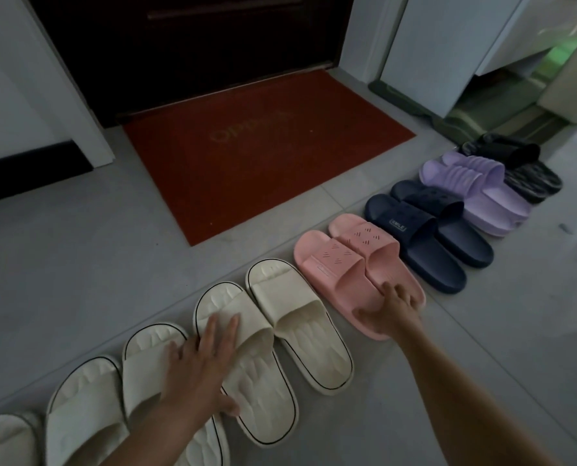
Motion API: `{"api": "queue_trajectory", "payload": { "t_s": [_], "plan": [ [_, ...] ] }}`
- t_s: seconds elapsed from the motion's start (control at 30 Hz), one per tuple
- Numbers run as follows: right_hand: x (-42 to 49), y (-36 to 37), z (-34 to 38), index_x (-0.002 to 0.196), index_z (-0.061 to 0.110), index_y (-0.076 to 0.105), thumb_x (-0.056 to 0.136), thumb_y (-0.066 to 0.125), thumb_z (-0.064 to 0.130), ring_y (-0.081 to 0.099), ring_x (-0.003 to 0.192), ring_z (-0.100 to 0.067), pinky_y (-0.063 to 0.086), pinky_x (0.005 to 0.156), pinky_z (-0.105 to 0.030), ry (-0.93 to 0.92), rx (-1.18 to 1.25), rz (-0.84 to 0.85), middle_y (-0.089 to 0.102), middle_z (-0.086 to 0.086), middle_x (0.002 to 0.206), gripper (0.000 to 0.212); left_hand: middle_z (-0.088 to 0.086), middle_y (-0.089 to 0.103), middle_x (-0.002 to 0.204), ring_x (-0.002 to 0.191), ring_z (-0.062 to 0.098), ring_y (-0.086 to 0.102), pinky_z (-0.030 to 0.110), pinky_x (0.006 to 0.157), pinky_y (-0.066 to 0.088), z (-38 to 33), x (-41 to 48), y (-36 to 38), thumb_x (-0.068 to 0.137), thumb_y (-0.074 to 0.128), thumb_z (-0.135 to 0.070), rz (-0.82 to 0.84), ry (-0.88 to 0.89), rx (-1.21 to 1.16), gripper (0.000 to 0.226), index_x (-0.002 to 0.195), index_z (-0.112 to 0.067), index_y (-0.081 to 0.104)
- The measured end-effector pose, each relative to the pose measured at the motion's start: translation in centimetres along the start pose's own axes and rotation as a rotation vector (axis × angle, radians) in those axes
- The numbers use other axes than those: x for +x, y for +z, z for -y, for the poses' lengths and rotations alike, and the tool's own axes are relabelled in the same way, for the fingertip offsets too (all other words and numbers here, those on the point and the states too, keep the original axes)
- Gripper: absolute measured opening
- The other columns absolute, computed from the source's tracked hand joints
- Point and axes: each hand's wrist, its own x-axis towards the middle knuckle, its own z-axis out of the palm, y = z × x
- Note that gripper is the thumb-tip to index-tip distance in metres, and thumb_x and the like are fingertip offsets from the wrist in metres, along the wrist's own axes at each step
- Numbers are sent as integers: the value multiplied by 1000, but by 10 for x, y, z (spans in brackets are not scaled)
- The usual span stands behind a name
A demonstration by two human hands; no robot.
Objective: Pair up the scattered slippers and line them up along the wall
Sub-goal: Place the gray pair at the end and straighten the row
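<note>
**Five pairs in line, and we are squaring them up**

Five pairs sit side by side on the grey tiled floor (78,264): cream ridged foam slippers (300,317), pink perforated rubber slippers (347,260), navy slides (425,240), lilac ribbed slippers (475,186) and dark patterned slippers (522,166), with more cream ones at lower left. Our left hand (199,368) lies flat, fingers spread, across two neighbouring cream slippers; our right hand (391,314) rests open on the pink pair's heels, gripping nothing. We judge pairing done and alignment under way. Next we need gentle nudges to even the heels and close the gaps. The red doormat (263,156) lies just beyond the row.
</note>
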Motion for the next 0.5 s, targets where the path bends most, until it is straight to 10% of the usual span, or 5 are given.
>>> {"api": "queue_trajectory", "payload": {
  "t_s": [0.1,0.23,0.37,0.5],
  "plan": [
    [-11,1,21,146,21,21,79,59,54,18,141,-34,25,112,-50,-20,202,-177,16,-7,157,84,4,-11,160,144,27,21,54,114,16,8,-12,1,52,69,-73,-42,15,-84,141,134,-30,-38],
    [-32,8,62,143,28,17,84,45,53,24,138,-35,30,108,-52,-229,345,-341,20,-11,153,70,12,44,146,128,39,48,62,97,41,29,-33,0,28,76,-77,-107,-19,-73,142,146,-16,25],
    [-46,19,107,145,19,20,87,46,52,15,141,-35,14,114,-47,-448,206,-401,14,-14,155,72,2,-4,161,147,30,7,50,114,17,64,-43,4,56,52,-86,-6,-186,-75,129,146,-28,-19],
    [-77,58,158,131,17,46,84,47,56,25,137,-35,22,112,-47,-534,2,-225,25,-14,151,61,1,-8,160,145,26,15,44,115,20,81,-54,5,72,51,-75,68,-161,-143,110,150,-26,-8]
  ]
}}
